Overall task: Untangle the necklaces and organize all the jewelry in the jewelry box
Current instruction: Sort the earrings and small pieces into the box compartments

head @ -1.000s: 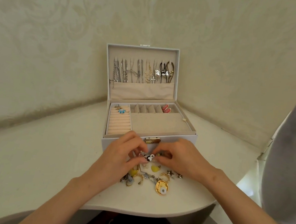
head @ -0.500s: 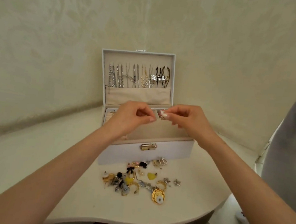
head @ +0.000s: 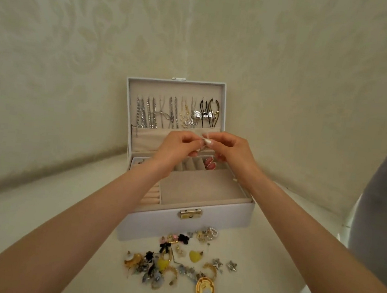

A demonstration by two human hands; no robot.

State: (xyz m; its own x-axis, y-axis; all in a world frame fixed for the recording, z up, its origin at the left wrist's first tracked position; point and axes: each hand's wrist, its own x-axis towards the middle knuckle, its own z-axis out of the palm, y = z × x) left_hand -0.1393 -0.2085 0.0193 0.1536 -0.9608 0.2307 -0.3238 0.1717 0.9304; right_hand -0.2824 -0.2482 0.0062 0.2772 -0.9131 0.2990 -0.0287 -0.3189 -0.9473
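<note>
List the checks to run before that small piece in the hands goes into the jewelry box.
1. Jewelry box lid open: ok.
2. Left hand and right hand both pinch the small piece: ok.
3. What kind of piece it is: cannot tell, too small.
4. Large compartment bare to take it: ok.
5. Necklaces hung in the lid: ok.
6. Table free of loose jewelry: not ok, a pile lies before the box.

1. The small piece (head: 204, 140) pinched by your left hand (head: 179, 145) and right hand (head: 234, 150) is too tiny and blurred to identify.
2. Your left forearm (head: 120, 200) covers most of the ring rolls (head: 150, 195).
3. The lid pocket (head: 150, 138) hides the lower ends of the necklaces (head: 167, 112).
</note>
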